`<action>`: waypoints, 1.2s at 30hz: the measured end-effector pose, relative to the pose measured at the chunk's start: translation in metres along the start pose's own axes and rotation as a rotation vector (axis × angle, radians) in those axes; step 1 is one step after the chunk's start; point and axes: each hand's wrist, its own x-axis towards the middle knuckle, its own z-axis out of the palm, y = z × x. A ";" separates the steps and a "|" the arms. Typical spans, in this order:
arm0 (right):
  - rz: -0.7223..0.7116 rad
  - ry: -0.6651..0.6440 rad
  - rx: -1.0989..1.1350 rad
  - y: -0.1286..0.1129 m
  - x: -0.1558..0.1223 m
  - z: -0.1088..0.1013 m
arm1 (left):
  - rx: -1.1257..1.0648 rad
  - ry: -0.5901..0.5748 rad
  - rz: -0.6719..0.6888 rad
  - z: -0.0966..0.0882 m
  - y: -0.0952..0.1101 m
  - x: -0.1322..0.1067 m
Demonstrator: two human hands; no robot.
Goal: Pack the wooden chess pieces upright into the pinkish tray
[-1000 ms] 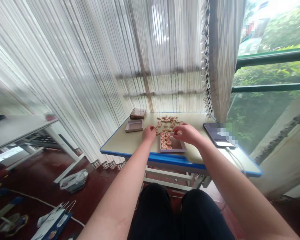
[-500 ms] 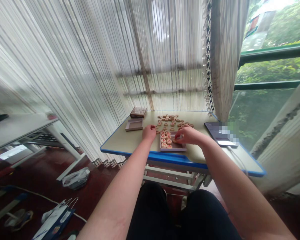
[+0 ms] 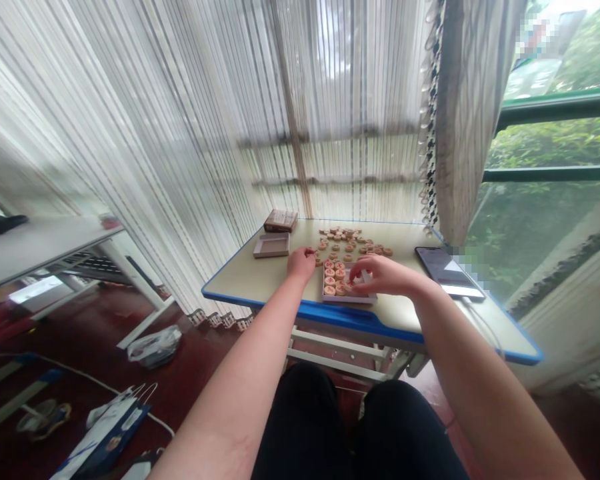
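A shallow box [image 3: 369, 301] stands near the table's front edge. Round wooden Chinese chess pieces [image 3: 331, 281] with red characters lie in columns on its left side. My right hand [image 3: 383, 275] reaches into the box from the right, thumb and fingers closed on a chess piece [image 3: 349, 285] beside those columns. Left of the box, my left hand [image 3: 301, 262] rests at the tabletop with its fingers curled together near the loose pieces; what they hold, if anything, is hidden. More loose chess pieces [image 3: 349, 248] are spread over the table behind the box.
An open box lid [image 3: 272, 245] and a brown box [image 3: 281, 220] sit at the table's [image 3: 250, 280] back left. On the right lies a phone [image 3: 447, 270] with a cable. A striped curtain [image 3: 205, 133] hangs behind; bags [image 3: 155, 347] are on the floor.
My right hand has moved slightly toward the front of the box, with the chess piece set lower beside the columns. My left hand stays by the loose pieces. The view has shifted a little.
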 end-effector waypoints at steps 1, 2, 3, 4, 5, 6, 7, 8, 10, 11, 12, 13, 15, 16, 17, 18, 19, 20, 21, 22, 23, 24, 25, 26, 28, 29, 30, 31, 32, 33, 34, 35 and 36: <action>-0.008 -0.003 0.014 -0.002 0.000 0.000 | 0.005 0.001 0.000 0.000 0.000 0.001; -0.017 -0.009 0.028 -0.003 0.000 0.000 | 0.009 0.002 0.003 0.001 -0.001 0.001; -0.028 -0.015 0.042 -0.004 0.001 0.000 | 0.013 0.002 0.007 0.001 -0.001 0.001; -0.037 -0.019 0.055 -0.005 0.001 0.001 | 0.016 0.000 0.012 0.002 -0.002 0.002; -0.041 -0.021 0.067 -0.006 0.001 0.001 | 0.019 -0.004 0.017 0.002 -0.002 0.002; -0.037 -0.017 0.079 -0.006 0.002 0.002 | 0.023 -0.008 0.019 0.001 -0.002 0.001; -0.026 -0.009 0.090 -0.005 0.002 0.002 | 0.029 -0.009 0.020 0.001 -0.001 0.001; -0.008 0.006 0.096 -0.003 0.003 0.003 | 0.037 -0.006 0.021 0.001 -0.001 0.000; 0.043 0.058 0.079 0.001 0.005 0.004 | 0.059 0.002 0.049 0.000 0.001 -0.001; 0.066 0.090 0.059 0.004 0.006 0.005 | 0.071 0.002 0.079 -0.001 0.001 -0.002; 0.082 0.115 0.037 0.006 0.008 0.007 | 0.084 0.001 0.111 -0.001 0.002 -0.003; 0.089 0.129 0.017 0.007 0.009 0.008 | 0.098 -0.002 0.138 -0.001 0.003 -0.003; 0.083 0.129 -0.002 0.009 0.011 0.011 | 0.122 -0.003 0.154 -0.001 0.003 -0.004; 0.073 0.123 -0.004 0.008 0.012 0.013 | 0.127 0.003 0.145 -0.001 0.003 -0.004; 0.066 0.120 -0.005 0.008 0.013 0.015 | 0.125 0.010 0.133 -0.001 0.002 -0.005; 0.061 0.119 -0.007 0.007 0.013 0.016 | 0.117 0.016 0.126 -0.001 0.002 -0.005; 0.057 0.121 -0.007 0.006 0.013 0.017 | 0.107 0.021 0.123 -0.001 0.002 -0.005; 0.054 0.120 -0.006 0.005 0.013 0.018 | 0.098 0.025 0.122 -0.001 0.001 -0.005; 0.055 0.118 -0.003 0.004 0.013 0.018 | 0.092 0.026 0.121 -0.002 0.001 -0.005; 0.056 0.114 0.001 0.004 0.014 0.019 | 0.091 0.025 0.119 -0.002 0.001 -0.005; 0.054 0.112 0.005 0.003 0.014 0.019 | 0.091 0.026 0.117 -0.002 0.000 -0.005; 0.050 0.111 0.008 0.003 0.014 0.019 | 0.092 0.026 0.117 -0.002 0.000 -0.005; 0.043 0.112 0.011 0.003 0.015 0.020 | 0.092 0.027 0.120 -0.002 0.000 -0.005; 0.035 0.111 0.015 0.003 0.015 0.020 | 0.090 0.027 0.126 -0.002 0.000 -0.005; 0.026 0.107 0.018 0.004 0.015 0.021 | 0.083 0.026 0.134 -0.002 0.000 -0.005; 0.028 0.106 0.015 0.005 0.016 0.022 | 0.081 0.023 0.134 -0.002 0.000 -0.005; 0.033 0.107 0.010 0.005 0.016 0.022 | 0.081 0.020 0.132 -0.002 0.000 -0.005; 0.039 0.107 0.005 0.006 0.016 0.022 | 0.084 0.017 0.128 -0.002 0.000 -0.005; 0.043 0.107 -0.001 0.006 0.016 0.023 | 0.088 0.013 0.123 -0.002 0.000 -0.005; 0.042 0.107 -0.006 0.007 0.016 0.023 | 0.093 0.011 0.117 -0.002 0.000 -0.005; 0.038 0.106 -0.009 0.007 0.016 0.022 | 0.098 0.009 0.112 -0.002 0.000 -0.005; 0.032 0.106 -0.011 0.007 0.016 0.022 | 0.102 0.007 0.109 -0.001 0.001 -0.005; 0.025 0.107 -0.013 0.007 0.016 0.022 | 0.104 0.006 0.106 -0.001 0.001 -0.004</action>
